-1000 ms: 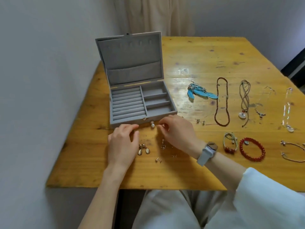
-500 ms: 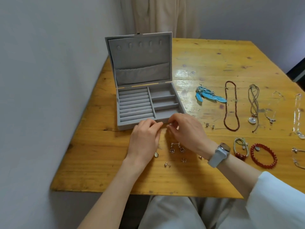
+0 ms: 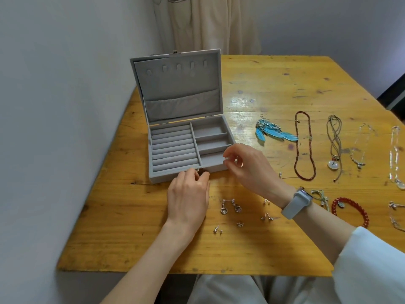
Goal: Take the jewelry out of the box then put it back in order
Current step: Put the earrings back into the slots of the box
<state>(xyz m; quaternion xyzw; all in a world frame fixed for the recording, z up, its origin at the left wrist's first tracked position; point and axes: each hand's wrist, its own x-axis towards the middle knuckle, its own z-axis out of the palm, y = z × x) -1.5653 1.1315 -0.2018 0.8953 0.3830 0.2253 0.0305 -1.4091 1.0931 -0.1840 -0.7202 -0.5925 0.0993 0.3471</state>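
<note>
While the grey velvet-lined jewelry box [image 3: 186,137] stands open at centre frame on the yellow wooden surface [image 3: 274,88], its lid upright and its ring rolls and three side compartments bare, both hands work at its near edge. The left hand [image 3: 188,198] rests at the front wall by the small metal clasp, fingers curled; whether its grip holds anything cannot be told. The right hand [image 3: 247,167], wearing a pale grey wristwatch [image 3: 295,204], hovers at the box's near right corner with a narrow thumb-and-finger grip; any item in it is too small to make out.

Below the hands lie a pair of silver heart drop earrings [image 3: 230,207] and several small silver stud earrings [image 3: 240,223]. Right of the box: blue feather earrings [image 3: 274,132], a dark red beaded necklace [image 3: 304,145], a cord necklace with a white round pendant [image 3: 334,150], and lower right, a red bead bracelet [image 3: 352,210]. Further chains lie at the frame's right edge, indistinct.
</note>
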